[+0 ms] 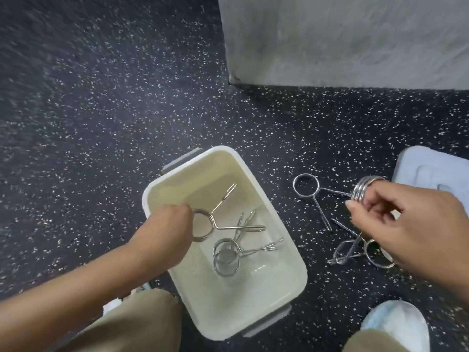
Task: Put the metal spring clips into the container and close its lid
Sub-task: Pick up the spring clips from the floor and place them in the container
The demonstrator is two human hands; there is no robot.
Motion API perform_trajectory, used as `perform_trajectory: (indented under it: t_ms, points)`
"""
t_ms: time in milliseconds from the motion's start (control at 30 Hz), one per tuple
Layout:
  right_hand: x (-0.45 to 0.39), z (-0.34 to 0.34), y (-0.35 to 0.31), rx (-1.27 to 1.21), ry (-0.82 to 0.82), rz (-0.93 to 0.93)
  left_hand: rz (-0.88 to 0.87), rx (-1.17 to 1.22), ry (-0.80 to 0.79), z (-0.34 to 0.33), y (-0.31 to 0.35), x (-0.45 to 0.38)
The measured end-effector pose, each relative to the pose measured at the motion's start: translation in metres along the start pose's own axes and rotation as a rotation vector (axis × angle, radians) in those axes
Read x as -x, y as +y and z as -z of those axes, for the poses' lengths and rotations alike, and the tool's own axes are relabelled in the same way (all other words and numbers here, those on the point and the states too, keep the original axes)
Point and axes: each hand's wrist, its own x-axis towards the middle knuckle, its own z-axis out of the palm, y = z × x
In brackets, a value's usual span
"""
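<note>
A white rectangular container [291, 283] stands open on the speckled floor. My left hand [167, 232] reaches inside it, holding a metal spring clip [223, 224] by its coil. Two more clips [227, 257] lie on the container's bottom. My right hand [411, 222] hovers to the right, gripping another spring clip [363, 189] by its coil. On the floor beneath it lie a loose clip [305, 185] and a further clip [355, 250], partly hidden by my hand. The pale lid [418, 166] rests at the right edge.
A grey concrete block or wall [342, 39] rises beyond the container. My knees in tan trousers [132, 323] and a white shoe [398, 323] sit at the bottom, close to the container. Dark speckled floor [101, 123] stretches to the left.
</note>
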Motion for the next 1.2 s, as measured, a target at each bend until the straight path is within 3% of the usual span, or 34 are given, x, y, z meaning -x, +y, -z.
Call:
perform_trajectory:
  t_ms: [267, 433, 667, 1000, 1200]
  points:
    - [-0.016, 0.017, -0.049, 0.11, -0.045, 0.296, -0.018, -0.146, -0.156, 0.013, 0.029, -0.03]
    - [-0.023, 0.018, -0.064, 0.173, -0.071, 0.506, -0.033, -0.07, -0.226, 0.003, 0.029, -0.048]
    - [-0.026, 0.009, -0.08, 0.203, -0.14, 0.622, 0.016, 0.022, -0.396, -0.008, 0.022, -0.058]
    - [-0.041, -0.037, -0.113, 0.329, -0.151, 0.794, -0.082, 0.0, -0.01, 0.025, 0.015, -0.034]
    - [-0.05, -0.07, -0.133, 0.553, -0.267, 1.064, 0.029, 0.297, 0.031, 0.046, -0.042, -0.003]
